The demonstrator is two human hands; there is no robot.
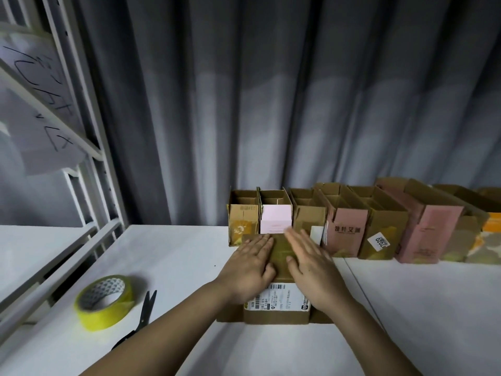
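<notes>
Curtain folds (271, 90) hung grey behind the white table (176, 253), where a row of open cartons (379, 226) stood along the far edge. You had the cardboard box (276, 317) at the near middle of the table, with your left hand (250, 263) and right hand (309, 263) lying flat on its top flaps, fingers straight, gripping nothing. To the left lay the yellow tape roll (104, 302) and, just beside it, the black scissors (143, 313).

Both flat hands, left hand (250, 263) and right hand (311, 263), atop cardboard box (276, 314)
</notes>
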